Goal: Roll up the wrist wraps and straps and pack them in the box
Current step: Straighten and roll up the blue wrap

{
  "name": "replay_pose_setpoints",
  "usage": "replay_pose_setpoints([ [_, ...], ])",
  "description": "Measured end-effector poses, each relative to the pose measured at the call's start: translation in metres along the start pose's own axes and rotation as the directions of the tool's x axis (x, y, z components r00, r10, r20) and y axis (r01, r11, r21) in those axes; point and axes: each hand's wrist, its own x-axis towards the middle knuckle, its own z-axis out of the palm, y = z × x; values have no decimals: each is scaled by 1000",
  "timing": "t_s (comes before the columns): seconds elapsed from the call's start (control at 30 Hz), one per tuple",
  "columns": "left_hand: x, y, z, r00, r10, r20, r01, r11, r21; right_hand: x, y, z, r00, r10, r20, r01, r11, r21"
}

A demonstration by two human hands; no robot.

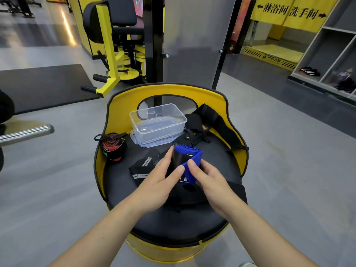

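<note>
Head camera: on the round seat (pixel 173 218), the clear box (pixel 158 124) at twelve o'clock holds nothing yet. One rolled wrap (pixel 112 149) waits at ten. Left hand (pixel 158 182) and right hand (pixel 210 182) pinch the half-rolled blue wrap (pixel 189 160) at centre; the black straps (pixel 204 122) at one remain loose.

A single wide-angle view from the person's head looks forward and steeply down, close over a round black-cushioned seat (pixel 173 218) with a yellow backrest (pixel 167 97). Both forearms enter from the bottom edge. Farther off, the top of the picture takes in gym machines (pixel 115 45) and grey floor (pixel 289 151), bent by the lens.
</note>
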Motion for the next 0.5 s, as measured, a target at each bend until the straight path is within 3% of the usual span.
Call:
replay_pose_setpoints([
  [0.13, -1, 3, -8, 1000, -9, 7, 10, 979, -204, 6, -1, -1, 998, -48, -28, 47, 999, -27],
  [0.4, -18, -12, -19, 980, -39, -196, -2, 979, -202, 17, 18, 24, 999, -47, -22, 45, 996, -74],
  [0.5, -24, -19, -32, 975, -74, -211, 30, 979, -204, 22, 25, 39, 1000, -23, -1, 22, 996, -84],
])
